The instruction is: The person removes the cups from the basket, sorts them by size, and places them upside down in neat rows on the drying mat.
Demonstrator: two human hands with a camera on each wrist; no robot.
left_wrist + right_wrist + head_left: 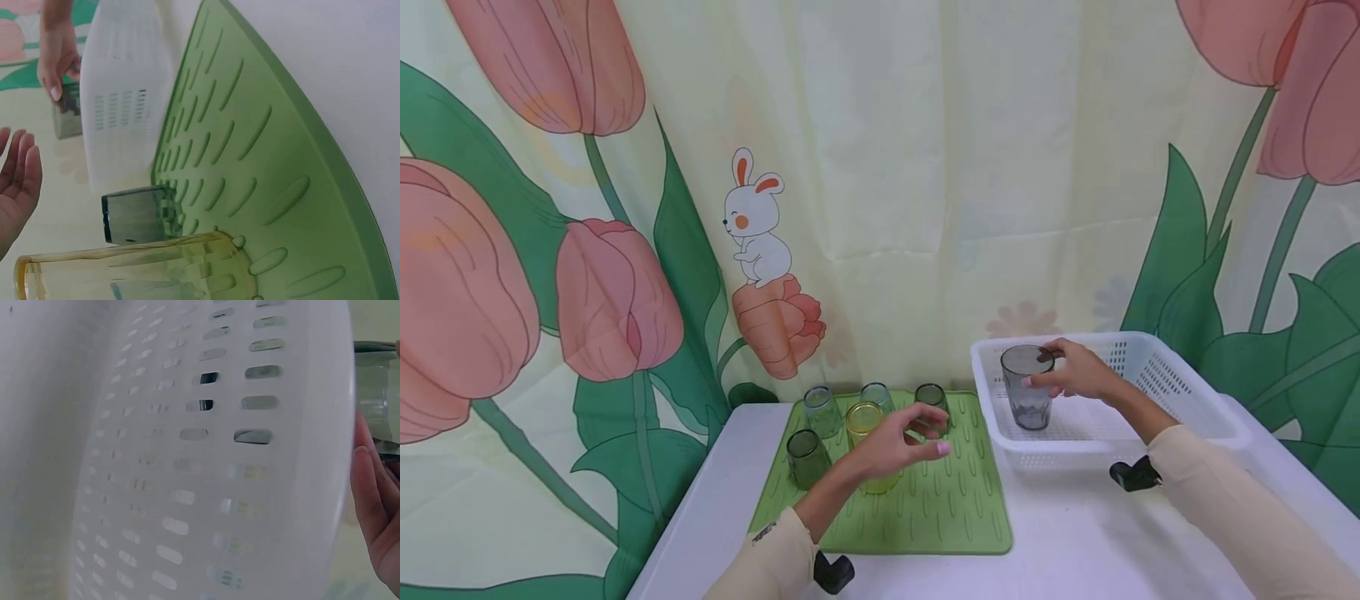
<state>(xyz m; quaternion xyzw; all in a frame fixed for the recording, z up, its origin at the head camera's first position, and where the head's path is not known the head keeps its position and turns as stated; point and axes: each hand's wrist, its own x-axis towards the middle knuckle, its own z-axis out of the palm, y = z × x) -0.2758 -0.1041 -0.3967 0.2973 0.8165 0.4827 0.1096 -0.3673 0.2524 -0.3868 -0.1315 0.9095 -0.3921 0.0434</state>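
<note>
My right hand (1071,371) grips a grey drinking glass (1030,400) by its upper side, upright at the left end of the white basket (1120,446). In the left wrist view the basket wall cuts off the lower part of this glass (70,115); whether it touches the basket floor I cannot tell. Over the green mat (955,517) hovers my left hand (898,442), fingers loosely bent and holding nothing. Beneath and behind it stands a yellow glass (865,415), partly hidden. A dark glass (931,400) stands just beyond the fingers.
Also on the mat are a dark green glass (808,460) at the left and two bluish glasses, one at the back left (822,412) and one behind the yellow glass. The basket adjoins the mat's right side. A printed curtain (887,167) hangs behind the white table (1075,533).
</note>
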